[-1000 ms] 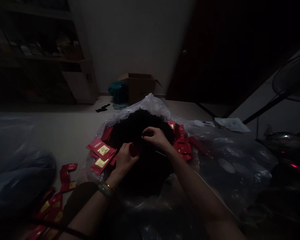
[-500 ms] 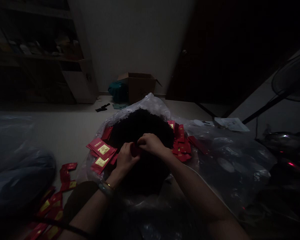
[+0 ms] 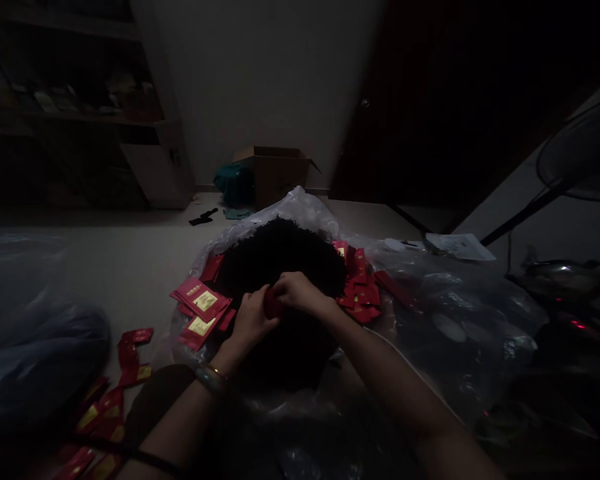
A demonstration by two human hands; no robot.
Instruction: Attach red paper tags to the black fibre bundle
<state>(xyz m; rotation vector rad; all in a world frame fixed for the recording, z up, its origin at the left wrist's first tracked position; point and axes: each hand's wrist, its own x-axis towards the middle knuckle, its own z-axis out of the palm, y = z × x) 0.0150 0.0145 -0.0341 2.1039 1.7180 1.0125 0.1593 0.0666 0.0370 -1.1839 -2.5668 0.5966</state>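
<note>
A small red packet (image 3: 272, 304) is held over a large heap of dark, crinkled loose leaves (image 3: 285, 250), which look like tea. My left hand (image 3: 253, 319) is closed around the packet's left side. At its upper right edge, my right hand (image 3: 296, 291) has its fingers pinched together against the packet; whether leaves are between them is hidden. A clear plastic bag (image 3: 300, 200) surrounds the heap. Red packets with gold labels (image 3: 200, 303) lie on its left rim, and more red packets (image 3: 363, 283) are piled on the right.
Several red packets (image 3: 130, 357) are strewn on the floor at left, near a dark bundle in plastic (image 3: 40, 353). Clear plastic sheeting (image 3: 450, 313) spreads to the right, below a fan (image 3: 580, 153). An open cardboard box (image 3: 280, 177) stands by the wall.
My right hand has dipped slightly and moved a little left, closer against the packet. The left hand keeps its hold, and more of the packet's red side shows. The view has shifted slightly.
</note>
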